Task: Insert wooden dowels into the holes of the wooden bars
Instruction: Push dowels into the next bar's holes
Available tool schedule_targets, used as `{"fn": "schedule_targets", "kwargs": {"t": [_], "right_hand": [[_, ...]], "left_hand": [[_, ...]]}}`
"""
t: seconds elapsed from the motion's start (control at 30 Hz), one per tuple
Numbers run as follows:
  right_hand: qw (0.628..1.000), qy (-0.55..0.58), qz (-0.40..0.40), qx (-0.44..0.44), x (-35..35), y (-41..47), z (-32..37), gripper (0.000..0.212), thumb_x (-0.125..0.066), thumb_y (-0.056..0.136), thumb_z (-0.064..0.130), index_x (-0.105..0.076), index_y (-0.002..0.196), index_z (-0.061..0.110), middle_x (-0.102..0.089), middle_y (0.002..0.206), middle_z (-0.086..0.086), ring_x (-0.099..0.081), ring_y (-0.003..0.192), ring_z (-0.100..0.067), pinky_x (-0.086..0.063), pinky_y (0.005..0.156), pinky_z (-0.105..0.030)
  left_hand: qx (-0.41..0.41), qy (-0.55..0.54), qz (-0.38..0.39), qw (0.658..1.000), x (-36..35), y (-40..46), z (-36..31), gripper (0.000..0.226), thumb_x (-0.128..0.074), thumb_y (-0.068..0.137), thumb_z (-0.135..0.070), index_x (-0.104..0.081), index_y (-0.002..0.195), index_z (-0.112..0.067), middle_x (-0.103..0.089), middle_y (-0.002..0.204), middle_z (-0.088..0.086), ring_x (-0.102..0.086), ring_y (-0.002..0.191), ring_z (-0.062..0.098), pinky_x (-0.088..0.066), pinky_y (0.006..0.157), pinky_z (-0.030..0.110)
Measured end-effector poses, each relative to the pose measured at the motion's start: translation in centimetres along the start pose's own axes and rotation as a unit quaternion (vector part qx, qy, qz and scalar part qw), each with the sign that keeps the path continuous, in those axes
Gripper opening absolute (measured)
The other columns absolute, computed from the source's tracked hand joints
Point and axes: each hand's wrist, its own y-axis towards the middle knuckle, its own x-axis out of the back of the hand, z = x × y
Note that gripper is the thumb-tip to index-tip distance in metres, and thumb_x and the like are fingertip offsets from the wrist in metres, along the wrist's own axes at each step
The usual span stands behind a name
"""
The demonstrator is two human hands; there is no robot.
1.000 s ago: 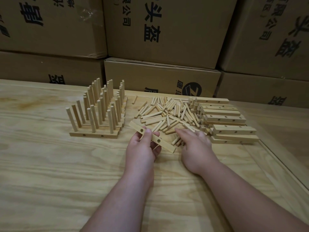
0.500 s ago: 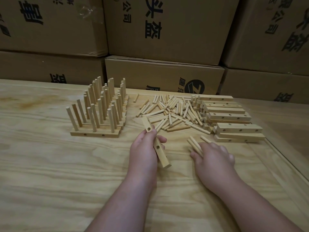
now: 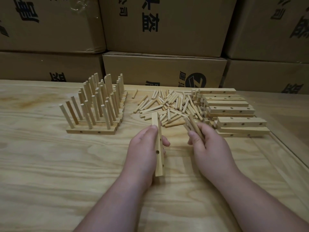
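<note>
My left hand [image 3: 144, 148] grips a wooden bar [image 3: 158, 144] with holes, held lengthwise and pointing away from me, its holes facing right. My right hand [image 3: 206, 144] holds a few dowels [image 3: 194, 125] that stick out up and to the left from between the fingers. A loose pile of dowels [image 3: 168, 104] lies just beyond both hands. To the right lies a stack of empty bars [image 3: 234, 113]. On the left stand finished bars [image 3: 91, 131] with upright dowels in them.
The work sits on a light plywood table [image 3: 66, 173] with a raised edge strip [image 3: 292, 158] on the right. Stacked cardboard boxes [image 3: 163, 71] line the far side of the table. One stray dowel [image 3: 134, 94] lies between the finished bars and the pile.
My right hand picked dowels from the pile and drew them back toward me, lifted off the table. My left hand turned the bar from crosswise to lengthwise.
</note>
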Motion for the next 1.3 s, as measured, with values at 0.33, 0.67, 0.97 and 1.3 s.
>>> {"fn": "schedule_targets", "kwargs": {"t": [0.33, 0.67, 0.97, 1.3], "right_hand": [[0.991, 0.114, 0.003, 0.063, 0.0, -0.4, 0.4, 0.019, -0.059, 0.099, 0.016, -0.068, 0.107, 0.031, -0.070, 0.093, 0.026, -0.061, 0.096, 0.012, -0.039, 0.076, 0.000], [0.995, 0.077, -0.009, 0.061, 0.3, -0.2, 0.0, 0.018, -0.059, 0.098, 0.020, -0.064, 0.104, 0.036, -0.067, 0.083, 0.020, -0.062, 0.076, 0.001, -0.041, 0.062, -0.007], [0.989, -0.017, -0.058, 0.137, 1.5, 0.4, -0.2, 0.016, -0.056, 0.098, 0.023, -0.067, 0.110, 0.024, -0.052, 0.091, 0.020, -0.054, 0.078, -0.006, -0.046, 0.061, -0.029], [0.982, -0.092, -0.149, 0.065, 1.6, 0.4, 0.0, 0.017, -0.058, 0.098, 0.025, -0.069, 0.109, 0.020, -0.061, 0.072, 0.009, -0.054, 0.063, -0.015, -0.041, 0.054, -0.029]], "left_hand": [[0.002, -0.006, 0.037, 0.999, -0.3, -0.2, -0.2, 0.019, -0.057, 0.102, -0.026, -0.066, 0.115, -0.036, -0.079, 0.087, 0.001, -0.068, 0.069, 0.004, -0.052, 0.053, 0.019], [-0.010, 0.032, 0.059, 0.998, -0.3, -0.4, 0.2, 0.021, -0.065, 0.097, -0.027, -0.076, 0.109, -0.041, -0.079, 0.102, -0.009, -0.073, 0.092, 0.002, -0.055, 0.068, 0.022], [-0.066, 0.087, 0.106, 0.988, 0.1, -0.3, 0.4, 0.032, -0.074, 0.091, -0.030, -0.073, 0.104, -0.059, -0.073, 0.103, -0.028, -0.066, 0.104, -0.009, -0.047, 0.076, 0.004], [-0.063, 0.150, 0.160, 0.974, 0.1, -0.6, 0.5, 0.028, -0.076, 0.088, -0.034, -0.073, 0.108, -0.053, -0.073, 0.100, -0.023, -0.060, 0.091, -0.006, -0.045, 0.081, 0.003]]}}
